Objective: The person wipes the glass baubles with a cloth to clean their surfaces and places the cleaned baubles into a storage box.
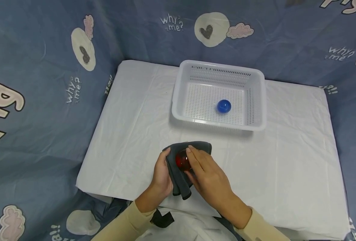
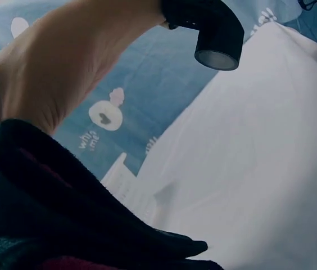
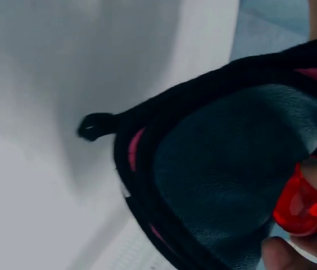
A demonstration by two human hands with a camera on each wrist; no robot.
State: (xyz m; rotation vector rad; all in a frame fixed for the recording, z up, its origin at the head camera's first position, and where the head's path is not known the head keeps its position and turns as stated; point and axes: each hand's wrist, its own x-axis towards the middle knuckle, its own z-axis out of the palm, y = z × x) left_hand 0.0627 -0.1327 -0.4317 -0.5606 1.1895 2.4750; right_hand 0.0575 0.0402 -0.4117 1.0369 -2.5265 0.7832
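Over my left hand [image 1: 161, 176] drapes a dark grey cloth [image 1: 178, 182], gripped between thumb and fingers that are partly hidden under it. A glossy, see-through red ball [image 1: 183, 161] lies against the cloth, pinched by the fingertips and thumb of my right hand [image 1: 210, 179]. The right wrist view shows the red ball [image 3: 302, 212] at the cloth's [image 3: 220, 163] surface, near the fingertips. Black edging, a small corner loop and strips of pink show on the cloth there. Dark folds of cloth [image 2: 51, 197] fill the lower left of the left wrist view.
Beyond the hands, a white perforated plastic basket [image 1: 179, 115] stands toward the table's back edge. Inside it lies a blue ball [image 1: 224, 106]. A white cover lies over the table [image 1: 298, 160], and blue printed fabric [image 1: 147, 40] hangs behind and at the sides.
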